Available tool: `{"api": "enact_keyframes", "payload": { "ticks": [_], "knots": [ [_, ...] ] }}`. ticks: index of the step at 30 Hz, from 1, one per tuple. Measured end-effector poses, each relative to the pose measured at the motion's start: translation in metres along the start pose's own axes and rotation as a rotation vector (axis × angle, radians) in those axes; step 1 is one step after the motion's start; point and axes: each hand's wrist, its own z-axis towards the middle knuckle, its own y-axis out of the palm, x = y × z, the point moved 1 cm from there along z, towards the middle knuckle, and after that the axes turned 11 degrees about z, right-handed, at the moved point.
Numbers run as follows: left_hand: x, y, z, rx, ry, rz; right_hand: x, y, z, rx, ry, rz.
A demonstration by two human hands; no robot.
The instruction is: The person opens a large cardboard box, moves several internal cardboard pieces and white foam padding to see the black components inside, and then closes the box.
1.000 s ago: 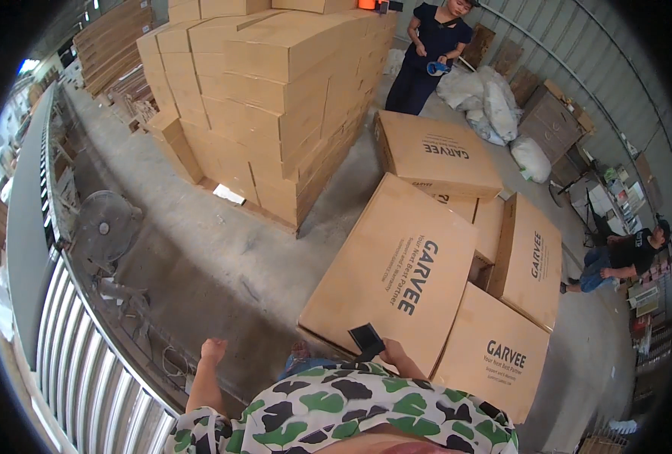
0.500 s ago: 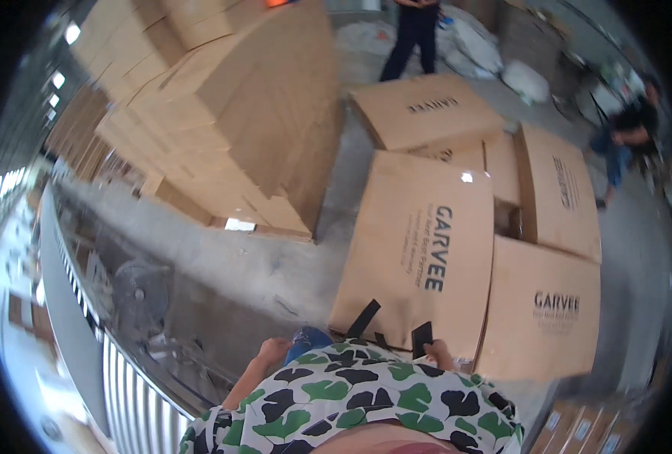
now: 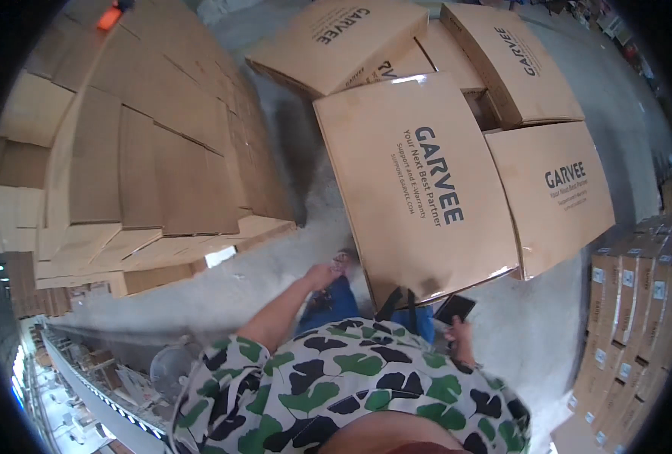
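In my right hand [image 3: 461, 333], at the lower right of my body, is a dark, flat rectangular phone [image 3: 455, 308], gripped at its lower edge. My left hand [image 3: 324, 275] hangs over my left leg, its fingers curled; whether anything is inside them is hidden. Just ahead of me lies a large brown carton [image 3: 381, 189] with dark print on its top. Dark straps [image 3: 389, 304] hang between my body and the carton's near edge. Neither hand touches the carton.
More brown cartons adjoin the large one: one at its right [image 3: 555, 193], one at the far right [image 3: 514, 64], one at the far left [image 3: 336, 45]. A tall carton stack [image 3: 169, 166] stands left. Narrow cartons [image 3: 627, 303] are stacked at right. A round grey fan [image 3: 173, 368] stands lower left.
The view has turned, and the cartons sit higher in it. My right hand with the phone now shows beside the carton's near edge instead of over it. My left hand has swung forward.
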Motion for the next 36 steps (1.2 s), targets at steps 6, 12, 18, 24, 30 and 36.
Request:
{"api": "enact_keyframes", "payload": {
  "ticks": [6,12,18,24,30,36],
  "knots": [
    [-0.046,-0.013,0.099,-0.080,-0.185,-0.230,0.057,0.108,-0.149,0.124,-0.087,0.321],
    [0.013,0.008,0.175,-0.076,-0.476,-0.769,0.091,0.134,-0.226,0.120,0.071,0.244],
    [-0.015,0.050,0.200,0.081,-0.493,-1.140,0.121,0.173,-0.249,0.126,-0.035,-0.065],
    [0.030,0.048,0.196,0.258,-0.582,-1.122,0.128,0.198,-0.269,0.182,-0.003,0.036],
    [0.020,0.093,0.234,0.083,-0.577,-1.159,0.183,0.187,-0.246,0.148,0.048,-0.088],
    [0.006,0.090,0.236,0.269,-0.651,-1.159,0.202,0.170,-0.231,0.162,-0.113,-0.183]
  ]
}}
